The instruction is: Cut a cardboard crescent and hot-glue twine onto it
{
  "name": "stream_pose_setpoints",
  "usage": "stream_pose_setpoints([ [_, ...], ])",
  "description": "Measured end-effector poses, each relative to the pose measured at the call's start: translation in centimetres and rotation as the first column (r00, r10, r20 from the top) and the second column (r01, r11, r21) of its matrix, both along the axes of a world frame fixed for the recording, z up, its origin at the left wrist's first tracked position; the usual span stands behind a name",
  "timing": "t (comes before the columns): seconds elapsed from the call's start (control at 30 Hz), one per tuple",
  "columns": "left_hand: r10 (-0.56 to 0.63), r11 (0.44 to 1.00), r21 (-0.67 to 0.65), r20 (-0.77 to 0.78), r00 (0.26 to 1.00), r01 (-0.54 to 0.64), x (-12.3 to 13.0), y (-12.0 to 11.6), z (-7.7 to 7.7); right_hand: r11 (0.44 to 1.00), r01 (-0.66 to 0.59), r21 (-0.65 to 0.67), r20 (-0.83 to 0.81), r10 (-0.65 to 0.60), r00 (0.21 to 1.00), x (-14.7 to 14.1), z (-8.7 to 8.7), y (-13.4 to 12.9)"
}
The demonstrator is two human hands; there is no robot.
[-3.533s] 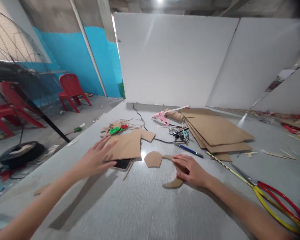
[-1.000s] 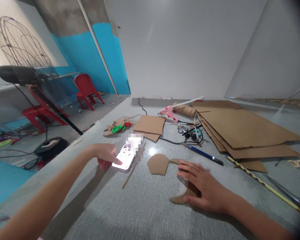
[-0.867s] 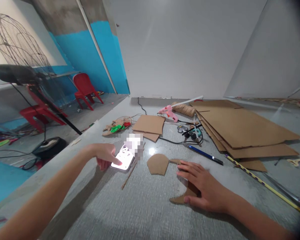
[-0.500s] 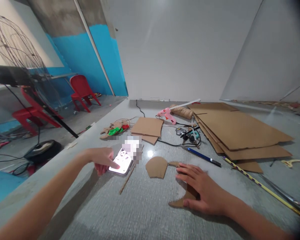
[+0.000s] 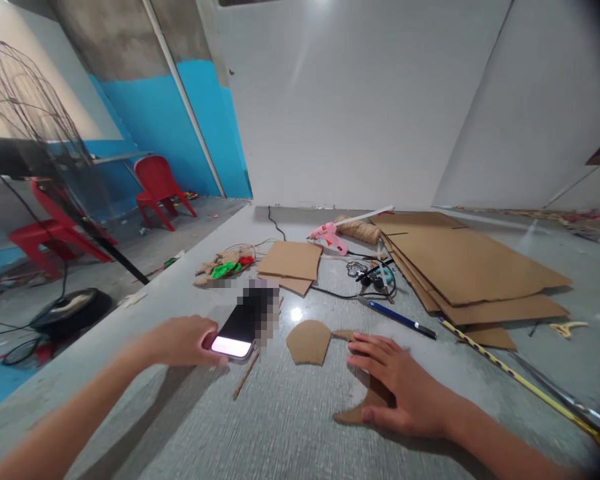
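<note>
A smartphone [image 5: 245, 320] lies on the grey table, its screen mostly dark with a bright strip at the near end. My left hand [image 5: 187, 340] has its thumb and fingers closed at the phone's near left corner. My right hand [image 5: 400, 380] rests flat with fingers stretched out over a curved cardboard piece [image 5: 353, 415], covering most of it; the piece's pointed ends show. Just left of those fingertips is a small rounded cardboard piece [image 5: 309, 342]. Beside the phone lies a thin twine-like stick [image 5: 246, 377].
Cardboard sheets [image 5: 460, 260] are stacked at right, near a yellow measuring tape [image 5: 500, 363] and scissors [image 5: 565, 393]. A blue pen-like cutter [image 5: 400, 319], pink glue gun [image 5: 330, 237], twine roll [image 5: 359, 230] and cardboard squares [image 5: 293, 260] lie farther back. A white wall [image 5: 350, 107] stands behind.
My left hand's index finger has left the screen, and the hand now closes at the phone's corner. The screen has gone from bright white to mostly dark. My right hand stays on the cardboard.
</note>
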State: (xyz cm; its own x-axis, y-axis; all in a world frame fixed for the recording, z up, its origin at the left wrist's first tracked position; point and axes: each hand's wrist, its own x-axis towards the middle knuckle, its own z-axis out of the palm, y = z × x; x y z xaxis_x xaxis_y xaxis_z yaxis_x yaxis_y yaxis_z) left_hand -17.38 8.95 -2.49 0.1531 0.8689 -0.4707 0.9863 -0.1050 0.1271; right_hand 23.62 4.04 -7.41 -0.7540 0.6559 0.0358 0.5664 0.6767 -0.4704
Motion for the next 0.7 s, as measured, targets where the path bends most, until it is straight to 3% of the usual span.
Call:
stream_pose_setpoints([
  [0.1, 0.018, 0.987, 0.159, -0.136, 0.991, 0.004, 0.3, -1.3, -0.6, 1.0, 0.0, 0.003, 0.001, 0.0, 1.0, 0.0, 0.1, 0.0],
  [0.27, 0.099, 0.984, 0.158, -0.108, 0.989, -0.081, 0.7, -1.8, -1.5, 1.0, 0.003, 0.002, 0.026, -0.003, 1.0, -0.2, 0.3, 0.0],
  [0.4, 0.084, 0.983, 0.172, -0.088, 0.993, -0.068, 0.4, -1.8, -2.1, 1.0, 0.0, 0.021, 0.031, 0.0, 1.0, -0.2, 0.2, -0.1],
  [0.47, 0.052, 0.966, 0.254, -0.03, 0.998, -0.042, -0.1, -2.0, -2.5, 1.0, 0.001, 0.022, 0.032, -0.002, 0.999, -0.2, 0.2, -0.1],
  [0.53, -0.078, 0.907, 0.418, 0.058, 0.995, 0.047, -0.8, -2.2, -3.2, 1.0, 0.001, 0.015, 0.021, -0.001, 1.0, -0.2, 0.2, -0.1],
  [0.6, -0.268, 0.796, 0.581, 0.09, 0.959, 0.168, -1.5, -2.3, -3.9, 1.0, 0.006, 0.006, 0.013, -0.006, 1.0, -0.2, 0.2, -0.1],
  [0.7, -0.422, 0.689, 0.663, 0.04, 0.906, 0.292, -1.9, -2.5, -4.8, 1.0, 0.02, 0.004, 0.005, -0.02, 1.0, 0.0, -0.1, -0.1],
])
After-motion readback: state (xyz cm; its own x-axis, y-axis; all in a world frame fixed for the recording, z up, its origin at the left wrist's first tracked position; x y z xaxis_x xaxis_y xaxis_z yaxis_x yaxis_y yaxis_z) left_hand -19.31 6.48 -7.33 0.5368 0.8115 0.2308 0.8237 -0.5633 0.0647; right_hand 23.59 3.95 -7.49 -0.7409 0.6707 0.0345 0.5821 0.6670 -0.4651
